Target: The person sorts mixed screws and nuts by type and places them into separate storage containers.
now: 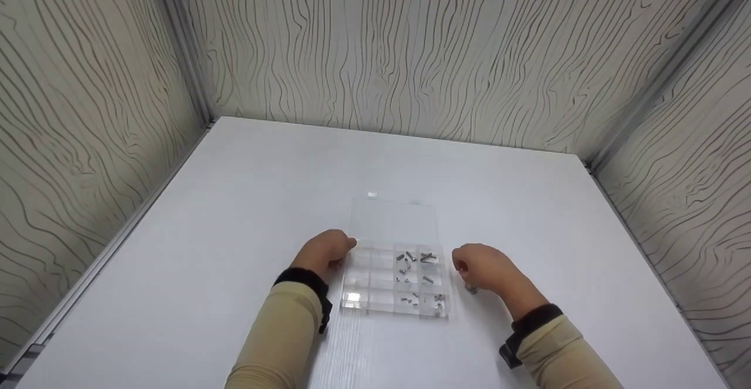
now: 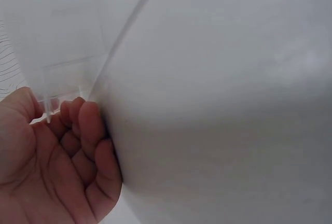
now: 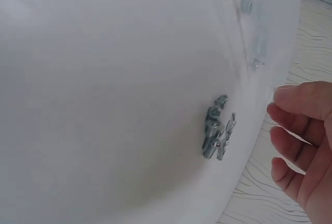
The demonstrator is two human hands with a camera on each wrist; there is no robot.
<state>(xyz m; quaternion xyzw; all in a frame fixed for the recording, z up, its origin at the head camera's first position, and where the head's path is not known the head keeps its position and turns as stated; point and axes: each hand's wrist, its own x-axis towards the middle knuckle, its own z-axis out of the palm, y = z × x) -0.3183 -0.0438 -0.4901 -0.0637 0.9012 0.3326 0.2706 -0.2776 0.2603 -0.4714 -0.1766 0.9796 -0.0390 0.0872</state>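
A white tabletop [image 1: 234, 213] fills the booth, walled on three sides by pale wood-grain panels [image 1: 422, 48]. Near its front edge lies a clear plastic compartment box [image 1: 375, 304], its lid [image 1: 394, 220] folded flat behind it — small metal screws [image 1: 410, 257] sit in the right-hand compartments. The left hand [image 1: 322, 252] rests at the box's left edge, fingers curled against the clear wall. The right hand [image 1: 482, 267] hangs just right of the box, loosely curled and holding nothing, over a little heap of loose screws [image 3: 218, 128] on the table.
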